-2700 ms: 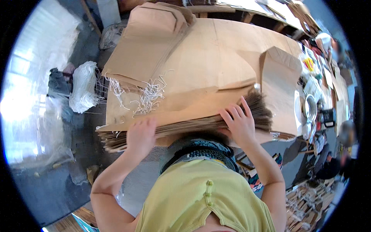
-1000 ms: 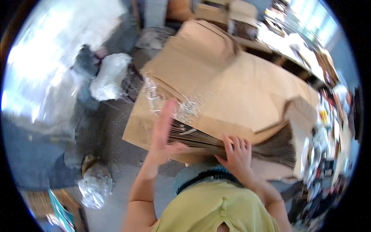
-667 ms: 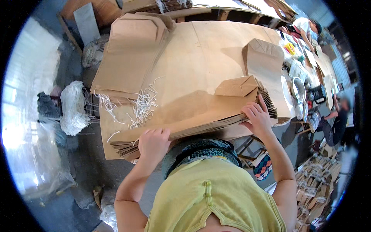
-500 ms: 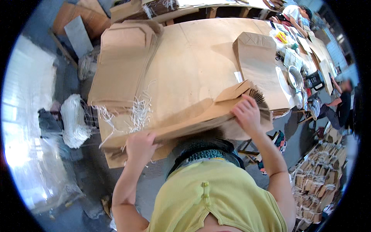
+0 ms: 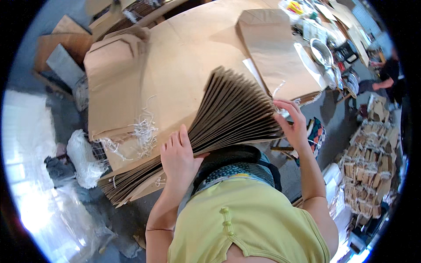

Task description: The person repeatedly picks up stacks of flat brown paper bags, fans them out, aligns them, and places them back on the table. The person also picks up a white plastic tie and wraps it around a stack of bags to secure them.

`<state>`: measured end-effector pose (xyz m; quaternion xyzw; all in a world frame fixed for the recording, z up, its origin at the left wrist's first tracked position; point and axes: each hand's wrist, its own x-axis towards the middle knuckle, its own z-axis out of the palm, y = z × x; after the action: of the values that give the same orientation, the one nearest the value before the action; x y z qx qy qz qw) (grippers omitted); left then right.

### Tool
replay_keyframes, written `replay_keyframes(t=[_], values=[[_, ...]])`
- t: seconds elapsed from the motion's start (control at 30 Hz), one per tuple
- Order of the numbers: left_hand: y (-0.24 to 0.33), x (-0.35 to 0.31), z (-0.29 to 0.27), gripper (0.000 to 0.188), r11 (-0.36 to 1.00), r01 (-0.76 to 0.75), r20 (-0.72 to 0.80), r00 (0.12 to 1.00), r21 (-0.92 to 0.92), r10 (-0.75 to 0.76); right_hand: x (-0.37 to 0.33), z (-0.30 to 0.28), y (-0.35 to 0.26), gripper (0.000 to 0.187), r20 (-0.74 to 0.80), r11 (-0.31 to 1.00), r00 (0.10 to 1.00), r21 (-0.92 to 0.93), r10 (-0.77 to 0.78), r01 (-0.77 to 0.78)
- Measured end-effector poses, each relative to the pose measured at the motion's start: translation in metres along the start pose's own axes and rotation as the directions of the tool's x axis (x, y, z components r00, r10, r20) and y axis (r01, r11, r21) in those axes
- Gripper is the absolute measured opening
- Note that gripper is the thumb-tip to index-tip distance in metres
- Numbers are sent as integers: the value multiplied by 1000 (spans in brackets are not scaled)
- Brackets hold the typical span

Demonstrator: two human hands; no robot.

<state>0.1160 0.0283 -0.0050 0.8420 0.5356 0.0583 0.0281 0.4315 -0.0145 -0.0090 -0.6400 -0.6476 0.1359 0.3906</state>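
Observation:
A thick stack of brown paper bags point(image 5: 237, 114) stands on edge at the table's near side, its far-right end spread out like a fan and its left end squeezed narrow. My left hand point(image 5: 179, 155) grips the stack near its middle, fingers laid over the far side and thumb toward me. At the fan's right edge, my right hand point(image 5: 293, 123) is bent around the outermost bags, fingertips partly hidden. White cord point(image 5: 280, 111) shows beside those fingertips. A small white loop point(image 5: 114, 182) sticks out of the narrow left end.
On the wooden table point(image 5: 188, 52) lie a left pile of paper bags point(image 5: 115, 83) with white strings point(image 5: 144, 129) and a right pile point(image 5: 272, 48). A metal bowl point(image 5: 321, 51) stands farther right. Bundled bags point(image 5: 370, 168) lie on the floor at right, near another person point(image 5: 388, 79).
The bag stack has turned its edges upward and its right end has opened into a wide fan. My left hand has slid right along it; my right hand has shifted to the fan's outer edge.

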Motion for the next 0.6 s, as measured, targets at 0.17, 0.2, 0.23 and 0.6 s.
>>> replay_keyframes(t=[0.17,0.2,0.23,0.6], values=[[28,14,2,106,998,16,4,1000,-58,-15,-37,3,43,14,38,809,924,471,380,-352],[27,13,1,107,997,40,31,999,-68,-38,-38,2,44,14,13,880,957,389,291,-273],[25,11,5,112,999,14,-6,1000,-51,-15,-41,2,49,14,22,878,954,385,298,-283],[17,13,-10,101,981,-115,34,992,-156,121,-45,17,66,48,567,818,770,270,292,-508]])
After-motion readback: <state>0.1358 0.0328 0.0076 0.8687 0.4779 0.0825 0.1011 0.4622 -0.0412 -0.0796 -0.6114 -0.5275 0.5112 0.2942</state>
